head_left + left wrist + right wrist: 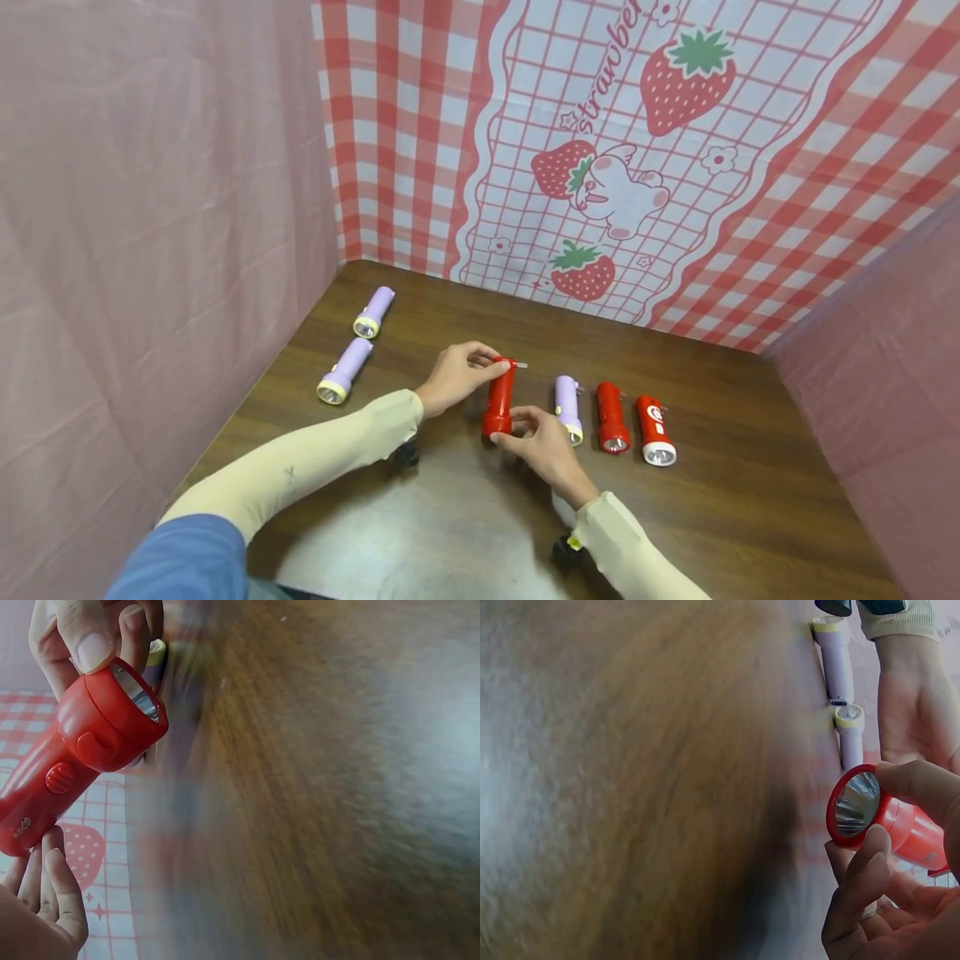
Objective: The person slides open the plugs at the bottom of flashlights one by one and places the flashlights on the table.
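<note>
Both hands hold one red flashlight (500,400) over the middle of the table. My left hand (461,375) pinches its tail end, where metal plug prongs (521,365) stick out to the right. At the lamp end, my right hand (542,442) grips the rim between thumb and fingers. The left wrist view shows a round ribbed switch (61,778) on the flashlight's side. Its silvery reflector (857,804) faces the camera in the right wrist view. Just right of the right hand lies a purple flashlight (567,404).
Farther right lie a plain red flashlight (611,412) and a red one with a white rim (654,425). Two purple flashlights, one nearer (348,367) and one farther (377,308), lie at the table's left. A strawberry-print cloth (570,167) hangs behind; pink curtains (165,208) flank the table.
</note>
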Tool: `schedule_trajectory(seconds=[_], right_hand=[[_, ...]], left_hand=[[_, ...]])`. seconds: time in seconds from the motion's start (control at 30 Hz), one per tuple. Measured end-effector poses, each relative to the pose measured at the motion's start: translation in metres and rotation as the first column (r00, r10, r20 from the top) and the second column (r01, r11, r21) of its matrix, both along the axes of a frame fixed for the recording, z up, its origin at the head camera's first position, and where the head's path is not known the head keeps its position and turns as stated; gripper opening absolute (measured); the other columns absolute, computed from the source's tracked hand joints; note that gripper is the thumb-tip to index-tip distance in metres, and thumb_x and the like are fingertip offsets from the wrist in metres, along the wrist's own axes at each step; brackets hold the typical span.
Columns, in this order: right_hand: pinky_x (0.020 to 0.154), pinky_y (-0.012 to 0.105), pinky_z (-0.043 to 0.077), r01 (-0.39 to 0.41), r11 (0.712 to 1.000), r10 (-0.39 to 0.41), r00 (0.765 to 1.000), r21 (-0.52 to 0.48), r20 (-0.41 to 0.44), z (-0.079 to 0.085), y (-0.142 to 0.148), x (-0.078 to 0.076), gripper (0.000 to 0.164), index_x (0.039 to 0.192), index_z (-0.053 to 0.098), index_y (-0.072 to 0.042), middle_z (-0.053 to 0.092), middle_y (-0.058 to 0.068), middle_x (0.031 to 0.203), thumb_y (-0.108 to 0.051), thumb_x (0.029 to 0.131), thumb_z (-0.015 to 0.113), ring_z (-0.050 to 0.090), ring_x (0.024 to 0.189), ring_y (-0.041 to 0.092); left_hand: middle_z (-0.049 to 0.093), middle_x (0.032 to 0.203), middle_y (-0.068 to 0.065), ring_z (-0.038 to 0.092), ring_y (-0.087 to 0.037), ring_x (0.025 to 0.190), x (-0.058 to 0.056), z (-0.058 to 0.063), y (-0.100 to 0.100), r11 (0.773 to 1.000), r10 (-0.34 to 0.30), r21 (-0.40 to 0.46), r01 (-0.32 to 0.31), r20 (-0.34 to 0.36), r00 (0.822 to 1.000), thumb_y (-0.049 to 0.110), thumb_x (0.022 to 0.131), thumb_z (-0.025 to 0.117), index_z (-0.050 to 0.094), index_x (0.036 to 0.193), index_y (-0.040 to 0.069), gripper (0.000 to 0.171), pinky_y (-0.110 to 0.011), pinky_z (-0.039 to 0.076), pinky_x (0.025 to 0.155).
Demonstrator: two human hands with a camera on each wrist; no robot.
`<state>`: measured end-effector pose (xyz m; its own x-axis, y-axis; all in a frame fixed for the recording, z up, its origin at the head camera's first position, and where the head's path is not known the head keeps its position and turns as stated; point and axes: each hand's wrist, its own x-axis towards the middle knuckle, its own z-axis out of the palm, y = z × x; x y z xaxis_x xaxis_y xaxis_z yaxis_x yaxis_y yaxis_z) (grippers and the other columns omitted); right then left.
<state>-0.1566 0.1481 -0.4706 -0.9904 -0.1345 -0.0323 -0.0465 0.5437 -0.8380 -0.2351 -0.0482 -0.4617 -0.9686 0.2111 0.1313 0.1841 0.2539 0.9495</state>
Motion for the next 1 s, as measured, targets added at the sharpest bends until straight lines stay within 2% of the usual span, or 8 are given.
schedule_trajectory(seconds=[0.27,0.4,0.57,0.83,1.0], right_hand=[[0.058,0.028,0.052,0.029,0.999,-0.029,1.0,0.017,0.001,0.001,0.009,-0.002,0.046,0.115,0.07,0.0,0.076,0.006,0.094,-0.023,0.081,0.089,0.064,0.07,0.014],[0.053,0.03,0.052,0.057,0.998,-0.057,0.998,0.035,0.013,0.002,0.013,-0.002,0.045,0.114,0.07,0.0,0.076,0.007,0.094,-0.024,0.081,0.089,0.063,0.062,0.015],[0.049,0.032,0.052,0.091,0.995,-0.093,0.995,0.049,0.038,0.004,0.015,-0.004,0.045,0.114,0.072,-0.003,0.077,0.006,0.094,-0.027,0.081,0.089,0.066,0.058,0.019],[0.041,0.032,0.05,0.114,0.992,-0.117,0.991,0.044,0.072,0.01,0.017,-0.006,0.044,0.116,0.072,-0.004,0.076,0.003,0.087,-0.027,0.082,0.089,0.063,0.05,0.018],[0.039,0.033,0.051,0.129,0.991,-0.131,0.989,0.037,0.072,0.012,0.019,-0.005,0.042,0.116,0.072,-0.003,0.076,0.003,0.086,-0.024,0.083,0.088,0.061,0.047,0.018]], left_hand=[[0.075,0.105,0.001,0.07,-0.015,0.095,-0.012,-0.002,0.019,1.0,-0.01,-0.022,0.011,0.043,0.999,0.043,0.09,0.08,0.075,0.113,0.012,0.038,-0.034,0.058,0.08],[0.075,0.104,0.0,0.069,-0.015,0.094,-0.017,-0.005,0.027,1.0,-0.018,-0.024,0.019,0.072,0.997,0.044,0.09,0.079,0.075,0.114,0.011,0.041,-0.034,0.058,0.08],[0.076,0.103,-0.003,0.07,-0.015,0.088,-0.022,-0.008,0.034,1.0,-0.028,0.013,0.027,0.108,0.994,0.042,0.091,0.079,0.074,0.115,0.008,0.041,-0.033,0.058,0.076],[0.076,0.097,-0.005,0.072,-0.027,0.088,-0.029,-0.009,0.042,0.999,-0.026,0.043,0.02,0.149,0.988,0.035,0.091,0.08,0.074,0.112,0.005,0.037,-0.039,0.06,0.076],[0.076,0.095,-0.005,0.072,-0.024,0.085,-0.033,-0.009,0.049,0.999,-0.033,0.045,0.025,0.173,0.984,0.035,0.091,0.08,0.074,0.11,0.004,0.037,-0.039,0.061,0.075]])
